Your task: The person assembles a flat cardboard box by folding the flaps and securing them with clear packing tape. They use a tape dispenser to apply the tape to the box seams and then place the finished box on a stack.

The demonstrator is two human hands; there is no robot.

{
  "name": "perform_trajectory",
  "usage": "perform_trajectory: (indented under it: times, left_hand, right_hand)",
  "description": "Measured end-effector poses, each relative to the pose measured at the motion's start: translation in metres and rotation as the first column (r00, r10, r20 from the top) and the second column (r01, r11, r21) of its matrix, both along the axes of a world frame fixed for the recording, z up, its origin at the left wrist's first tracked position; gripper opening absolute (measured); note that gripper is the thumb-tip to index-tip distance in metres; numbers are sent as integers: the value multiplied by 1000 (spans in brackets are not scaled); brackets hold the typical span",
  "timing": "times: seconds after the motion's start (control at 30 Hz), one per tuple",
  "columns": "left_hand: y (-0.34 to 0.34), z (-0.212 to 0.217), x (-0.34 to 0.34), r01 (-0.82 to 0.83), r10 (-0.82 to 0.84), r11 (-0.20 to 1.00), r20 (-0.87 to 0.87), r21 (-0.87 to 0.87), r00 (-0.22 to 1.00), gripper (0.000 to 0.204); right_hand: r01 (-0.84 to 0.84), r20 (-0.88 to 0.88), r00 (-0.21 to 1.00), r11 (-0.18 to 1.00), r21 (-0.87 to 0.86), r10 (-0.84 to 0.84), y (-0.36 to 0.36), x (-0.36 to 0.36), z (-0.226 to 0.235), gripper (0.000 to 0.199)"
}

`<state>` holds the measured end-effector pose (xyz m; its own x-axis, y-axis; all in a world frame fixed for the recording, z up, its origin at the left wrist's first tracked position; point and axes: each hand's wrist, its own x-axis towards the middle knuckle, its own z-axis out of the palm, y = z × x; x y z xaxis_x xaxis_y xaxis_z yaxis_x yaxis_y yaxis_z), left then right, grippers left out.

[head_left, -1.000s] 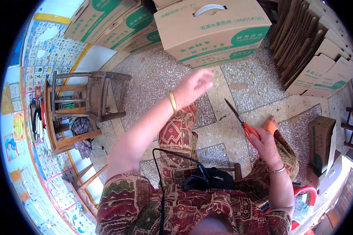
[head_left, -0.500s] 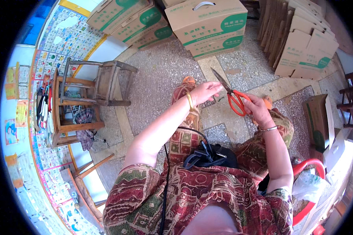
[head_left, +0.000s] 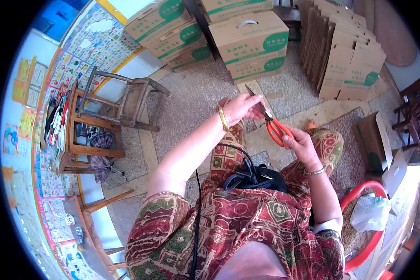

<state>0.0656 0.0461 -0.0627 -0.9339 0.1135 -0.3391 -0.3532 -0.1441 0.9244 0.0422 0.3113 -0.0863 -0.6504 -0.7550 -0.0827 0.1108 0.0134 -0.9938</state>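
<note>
While right hand [head_left: 303, 146] grips scissors [head_left: 275, 131], left hand [head_left: 239, 109] half-curled beside blades [head_left: 250, 90], hold unclear, boxes [head_left: 248, 45] stand assembled, cartons [head_left: 343, 70] flattened.

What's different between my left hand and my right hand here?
The right hand grips the orange-handled scissors; the left hand is beside their blade end, though I can't tell if it touches.
A gold-coloured bangle circles the left wrist; a silver-coloured bracelet circles the right.
The left hand sits higher in the picture than the right.
Both are bare and close to the scissors.
</note>
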Motion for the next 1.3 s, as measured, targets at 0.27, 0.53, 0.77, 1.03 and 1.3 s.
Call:
perform_trajectory:
  times: [0.27,0.53,0.77,1.03,1.3]
  left_hand:
    - [17,55,66,-4,-70,970,-296,-242,953,35]
    - [66,76,157,-150,-98,856,-440,-495,892,26]
    - [79,87,174,-212,-111,825,-519,-523,848,21]
    - [83,81,168,-184,-161,805,-506,-564,848,22]
    - [86,84,168,-191,-185,782,-513,-594,838,22]
  right_hand:
    - [79,-170,981,990,-117,-98,2,42,11,34]
    - [-75,-38,997,993,-91,72,25,84,26,24]
    - [-70,-157,986,997,-37,63,34,99,33,25]
    - [-24,-103,994,998,-60,18,37,99,22,25]
    - [-44,-35,999,996,-80,41,39,100,21,25]
